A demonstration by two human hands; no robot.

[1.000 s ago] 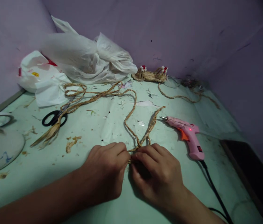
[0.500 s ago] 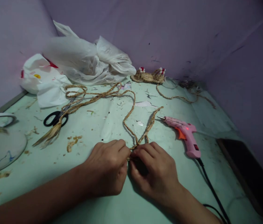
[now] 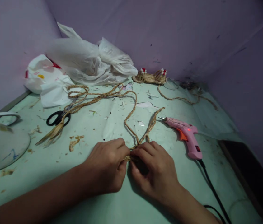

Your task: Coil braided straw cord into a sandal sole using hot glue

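Between my two hands is a piece of braided tan rope (image 3: 128, 158), mostly covered by my fingers. My left hand (image 3: 109, 165) is closed, with thumb and fingers pinched on the rope's left side. My right hand (image 3: 156, 169) pinches it from the right, fingertips close to the left ones. One strand of the rope runs up and away from the hands toward the back left, looping over the table. A shorter, thicker end (image 3: 153, 123) points up and right. The exact shape held under my fingers is hidden.
A pink glue gun (image 3: 187, 133) with a lit red light lies at right, its black cord trailing forward. Beyond it is a dark flat object (image 3: 243, 174). Black-handled scissors (image 3: 58, 119) lie at left under rope. Plastic bags (image 3: 91, 62) and a beaded woven piece (image 3: 148, 78) stand against the wall.
My left hand has shifted slightly left and up, so a little more braided rope shows between the hands. The whole view has shifted slightly; the other things lie as before.
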